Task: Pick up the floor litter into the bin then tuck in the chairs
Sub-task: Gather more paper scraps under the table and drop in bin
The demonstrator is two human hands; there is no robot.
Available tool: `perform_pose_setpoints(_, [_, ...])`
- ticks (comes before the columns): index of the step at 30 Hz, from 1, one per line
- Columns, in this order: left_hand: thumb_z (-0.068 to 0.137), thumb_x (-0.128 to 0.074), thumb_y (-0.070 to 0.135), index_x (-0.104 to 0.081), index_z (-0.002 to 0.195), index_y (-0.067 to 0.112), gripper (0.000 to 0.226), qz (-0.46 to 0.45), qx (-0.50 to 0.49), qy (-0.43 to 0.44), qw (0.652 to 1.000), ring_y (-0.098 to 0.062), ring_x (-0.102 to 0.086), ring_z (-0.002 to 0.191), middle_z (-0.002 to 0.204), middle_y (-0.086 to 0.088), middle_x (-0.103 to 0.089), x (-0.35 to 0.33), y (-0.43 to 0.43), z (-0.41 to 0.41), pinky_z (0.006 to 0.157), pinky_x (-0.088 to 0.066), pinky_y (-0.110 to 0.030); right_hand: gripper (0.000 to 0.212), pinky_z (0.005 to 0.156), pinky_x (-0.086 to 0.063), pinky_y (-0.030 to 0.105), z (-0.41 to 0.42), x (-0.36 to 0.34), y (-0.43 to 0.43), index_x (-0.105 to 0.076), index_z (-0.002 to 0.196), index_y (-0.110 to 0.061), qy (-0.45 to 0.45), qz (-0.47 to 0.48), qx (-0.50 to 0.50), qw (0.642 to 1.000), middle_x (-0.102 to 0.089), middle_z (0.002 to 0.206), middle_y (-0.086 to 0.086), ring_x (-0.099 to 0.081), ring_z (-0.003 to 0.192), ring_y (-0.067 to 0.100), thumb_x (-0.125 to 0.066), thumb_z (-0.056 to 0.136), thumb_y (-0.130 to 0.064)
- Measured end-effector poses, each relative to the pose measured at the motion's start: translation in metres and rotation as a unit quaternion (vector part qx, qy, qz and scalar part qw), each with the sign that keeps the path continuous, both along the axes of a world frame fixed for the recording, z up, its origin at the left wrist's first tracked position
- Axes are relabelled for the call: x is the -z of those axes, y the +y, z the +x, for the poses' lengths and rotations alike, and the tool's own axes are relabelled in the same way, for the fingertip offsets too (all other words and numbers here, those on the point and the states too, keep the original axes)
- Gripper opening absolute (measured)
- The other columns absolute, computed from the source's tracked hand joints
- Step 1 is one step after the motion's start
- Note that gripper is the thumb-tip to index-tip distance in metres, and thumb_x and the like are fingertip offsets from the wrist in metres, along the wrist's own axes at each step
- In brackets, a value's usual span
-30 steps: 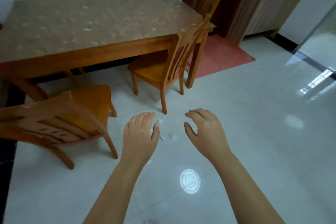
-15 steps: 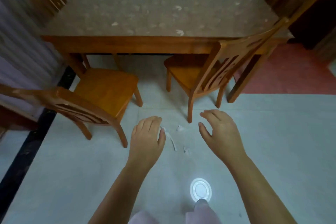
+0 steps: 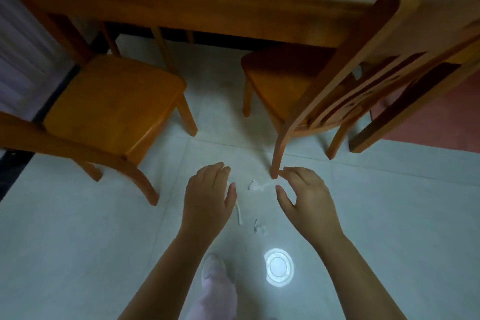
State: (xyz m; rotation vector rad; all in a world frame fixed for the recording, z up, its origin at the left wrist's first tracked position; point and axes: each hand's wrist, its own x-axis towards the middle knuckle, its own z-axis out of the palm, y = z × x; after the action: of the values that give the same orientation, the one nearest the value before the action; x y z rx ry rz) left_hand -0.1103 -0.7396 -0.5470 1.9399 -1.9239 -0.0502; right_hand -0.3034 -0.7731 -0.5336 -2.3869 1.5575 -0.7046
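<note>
Both my hands hover over the tiled floor (image 3: 78, 254), fingers spread, empty. Left hand (image 3: 207, 200) and right hand (image 3: 306, 202) flank white paper scraps (image 3: 255, 187); a strip (image 3: 239, 213) lies just beside the left thumb. Left chair (image 3: 111, 112) and right chair (image 3: 337, 86) are pulled out from the counter (image 3: 207, 2). Round light glare (image 3: 278, 267) near.

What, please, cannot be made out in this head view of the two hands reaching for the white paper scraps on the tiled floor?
- Bin: nowhere in the head view.
- Long white paper strip: its upper end is hidden behind the left hand.
- Crumpled white scrap: too blurred to tell whether the right hand touches it.
- Right wooden chair: cut off by the right edge.
</note>
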Motion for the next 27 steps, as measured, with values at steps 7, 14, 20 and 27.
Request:
perform_pose_setpoints(7, [0.084,-0.043,0.03,-0.065,0.101,0.003,0.038,0.01,0.021,-0.009,1.0,-0.028,-0.065,0.093,0.102,-0.013,-0.069,0.175,-0.029,0.012,0.077,-0.052,-0.036,0.024,0.076,-0.054,0.037,0.009,0.174,-0.037,-0.069,0.092,-0.007,0.005,0.025,-0.035,0.999,-0.071,0.09,0.009,-0.066,0.08,0.027,-0.059,0.077,-0.022])
perform_pose_setpoints(14, [0.082,-0.044,0.027,-0.064,0.096,0.003,0.034,0.012,0.064,-0.061,0.996,-0.032,-0.064,0.09,0.1,-0.015,-0.068,0.345,-0.056,0.028,0.071,-0.052,-0.037,0.03,0.072,-0.054,0.034,0.028,0.34,-0.06,-0.069,0.09,-0.006,0.007,0.059,-0.045,0.997,-0.071,0.087,0.01,-0.067,0.078,0.026,-0.053,0.077,-0.027])
perform_pose_setpoints(20, [0.081,-0.045,0.029,-0.064,0.096,0.006,0.034,0.021,0.109,-0.079,0.991,-0.031,-0.062,0.092,0.102,-0.013,-0.066,0.452,-0.063,0.033,0.071,-0.05,-0.035,0.032,0.072,-0.052,0.035,0.034,0.462,-0.064,-0.068,0.099,-0.008,0.002,0.145,-0.014,0.989,-0.07,0.096,0.01,-0.065,0.087,0.028,-0.057,0.079,-0.029])
perform_pose_setpoints(27, [0.075,-0.043,0.036,-0.065,0.093,0.007,0.041,0.096,0.071,-0.015,0.993,-0.029,-0.063,0.085,0.096,-0.011,-0.068,0.516,-0.077,0.042,0.068,-0.051,-0.034,0.032,0.087,-0.044,0.032,0.038,0.522,-0.089,-0.063,0.111,-0.007,0.001,0.205,0.033,0.978,-0.064,0.115,0.012,-0.056,0.107,0.03,-0.065,0.081,-0.018])
